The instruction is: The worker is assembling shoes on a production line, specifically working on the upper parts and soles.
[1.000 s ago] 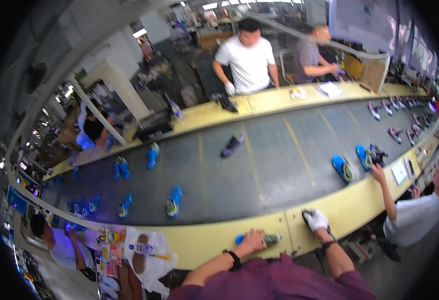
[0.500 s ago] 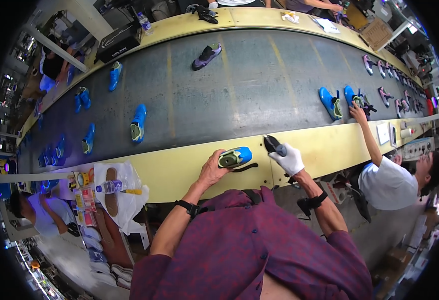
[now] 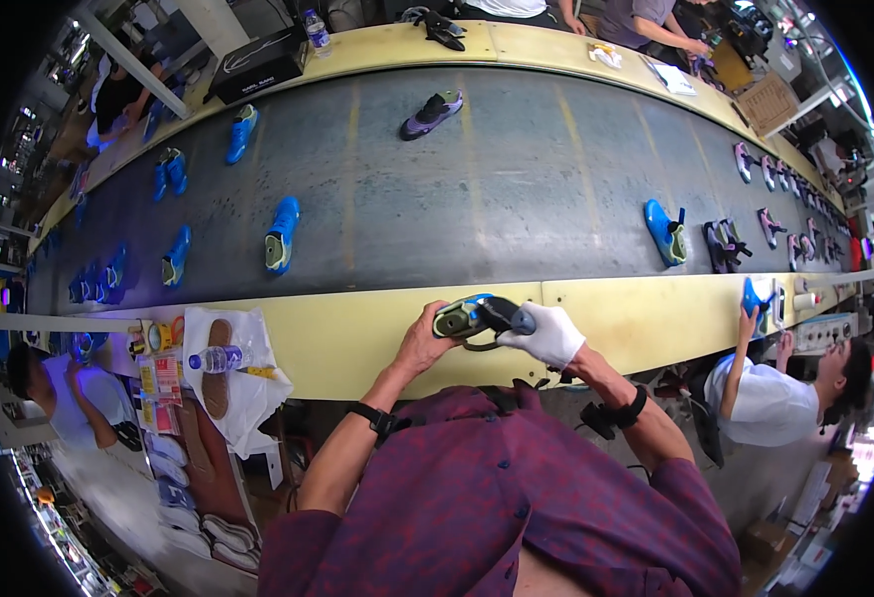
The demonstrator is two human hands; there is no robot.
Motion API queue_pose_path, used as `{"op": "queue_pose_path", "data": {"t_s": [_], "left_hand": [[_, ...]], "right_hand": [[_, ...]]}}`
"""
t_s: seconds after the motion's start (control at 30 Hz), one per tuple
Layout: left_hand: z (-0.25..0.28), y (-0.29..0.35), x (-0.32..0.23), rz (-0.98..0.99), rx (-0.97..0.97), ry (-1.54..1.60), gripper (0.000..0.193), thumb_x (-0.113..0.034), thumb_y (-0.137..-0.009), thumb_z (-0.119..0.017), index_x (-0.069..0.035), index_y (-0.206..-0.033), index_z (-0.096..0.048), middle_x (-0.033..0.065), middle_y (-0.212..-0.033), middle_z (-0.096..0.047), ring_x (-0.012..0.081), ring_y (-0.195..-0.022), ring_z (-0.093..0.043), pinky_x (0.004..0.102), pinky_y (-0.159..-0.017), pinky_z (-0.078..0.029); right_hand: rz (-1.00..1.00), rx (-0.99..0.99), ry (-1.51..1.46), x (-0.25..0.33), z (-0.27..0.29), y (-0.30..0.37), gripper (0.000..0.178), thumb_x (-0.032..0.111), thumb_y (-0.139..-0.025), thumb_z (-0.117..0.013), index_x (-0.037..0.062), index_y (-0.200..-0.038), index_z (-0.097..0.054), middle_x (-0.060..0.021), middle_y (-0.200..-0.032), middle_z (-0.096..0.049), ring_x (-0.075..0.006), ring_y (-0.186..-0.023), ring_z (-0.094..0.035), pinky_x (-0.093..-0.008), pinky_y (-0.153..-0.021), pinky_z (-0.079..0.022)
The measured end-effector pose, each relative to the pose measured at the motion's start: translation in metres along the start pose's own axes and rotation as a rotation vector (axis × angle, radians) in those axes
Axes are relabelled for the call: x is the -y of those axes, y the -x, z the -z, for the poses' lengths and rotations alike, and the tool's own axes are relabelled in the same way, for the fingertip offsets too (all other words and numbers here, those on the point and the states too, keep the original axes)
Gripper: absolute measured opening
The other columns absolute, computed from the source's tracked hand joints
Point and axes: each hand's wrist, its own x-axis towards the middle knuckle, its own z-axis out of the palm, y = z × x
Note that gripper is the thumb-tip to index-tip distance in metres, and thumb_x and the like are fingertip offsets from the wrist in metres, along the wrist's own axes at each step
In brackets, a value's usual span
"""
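The left hand [image 3: 424,341] is bare, its fingers curled round the left end of a blue and green shoe [image 3: 455,320]; the gap between them is narrow, no wider than the shoe they hold. The shoe is in front of the person's chest, over the near table [image 3: 357,333]; whether it touches the surface cannot be told. The right hand [image 3: 553,340] wears a white glove; its fingers are drawn together on the grey end of a dark piece [image 3: 500,311], whose other end overlaps the shoe; how deep that end sits cannot be told. Beyond the table lies a belt [image 3: 397,214]; on it stand a blue shoe [image 3: 281,236] to the left, a purple shoe [image 3: 431,116] farther off and another blue shoe [image 3: 664,234] to the right; farther right, a co-worker's hand [image 3: 747,323] holds one more.
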Motion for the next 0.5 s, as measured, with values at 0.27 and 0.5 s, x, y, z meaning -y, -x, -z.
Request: {"op": "queue_pose_path", "data": {"t_s": [0.27,0.5], "left_hand": [[0.001,-0.001,0.002,-0.001,-0.026,0.026,0.081,-0.029,-0.082,-0.091,-0.010,-0.148,-0.048,0.0185,-0.134,-0.069,0.0329,-0.125,-0.068,0.0418,-0.106,-0.053],[-0.002,-0.003,-0.009,0.044,0.061,-0.074,0.078,-0.033,-0.086,-0.088,-0.011,-0.149,-0.048,0.0204,-0.131,-0.070,0.0361,-0.123,-0.069,0.0429,-0.103,-0.054]], "right_hand": [[-0.043,0.060,0.045,0.014,0.017,-0.007,0.051,0.047,-0.087,-0.084,0.0020,-0.106,-0.073,-0.0202,-0.090,-0.076,-0.0337,-0.085,-0.076,-0.0420,-0.078,-0.058],[-0.022,0.199,0.199,0.033,0.012,-0.006,0.056,0.055,-0.086,-0.083,0.0036,-0.105,-0.071,-0.0229,-0.090,-0.076,-0.0427,-0.086,-0.075,-0.0483,-0.080,-0.058]]}}
